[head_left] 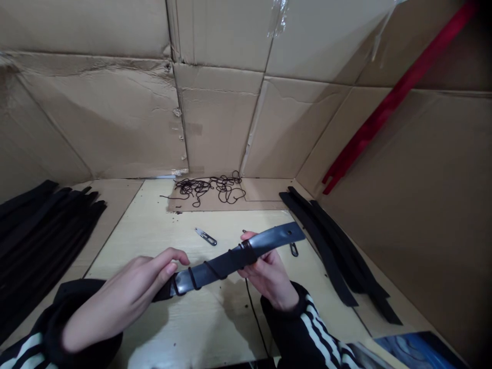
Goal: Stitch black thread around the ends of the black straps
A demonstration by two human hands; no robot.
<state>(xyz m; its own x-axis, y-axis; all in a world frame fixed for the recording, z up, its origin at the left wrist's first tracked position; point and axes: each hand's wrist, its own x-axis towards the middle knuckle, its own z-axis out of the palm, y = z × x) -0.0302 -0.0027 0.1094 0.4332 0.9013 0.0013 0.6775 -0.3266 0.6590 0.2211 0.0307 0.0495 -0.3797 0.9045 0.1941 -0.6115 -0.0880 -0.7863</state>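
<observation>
Two hands on one black strip (pixel 226 262), held aslant over the pale table (pixel 134 230), low end left, high end right. Left hand (pixel 132 289): index crooked, thumb close by at the strip's low end; from where I stand I can't tell whether they press on it. If that hold is loose, the wide spiral of cord (pixel 213 270) could skate along the slick face, because the turns sit far apart. Right hand (pixel 271 277): thumb and fingers pinch the strip at a tight coil (pixel 248 252); ease that pinch and the coil could spring slack. A cord tail (pixel 251 302) hangs below; the striped sleeve (pixel 319 328) could snag it and drag the turns askew. Materials, from left: stacked strips (pixel 49 225), long, flat, dark, overlapping; cord tangle (pixel 196 187), thin, curly; snips (pixel 207 237), slim metal blades, black slotted handle; black strip itself, semi-gloss, leather-like, slightly bowed, round hole near its right end; slotted dark piece (pixel 294 249) showing below that end, rest hidden; loose strips (pixel 326 246), matte, curved; red strip (pixel 400 97), maybe fabric, against creased brown cardboard (pixel 434 169).
</observation>
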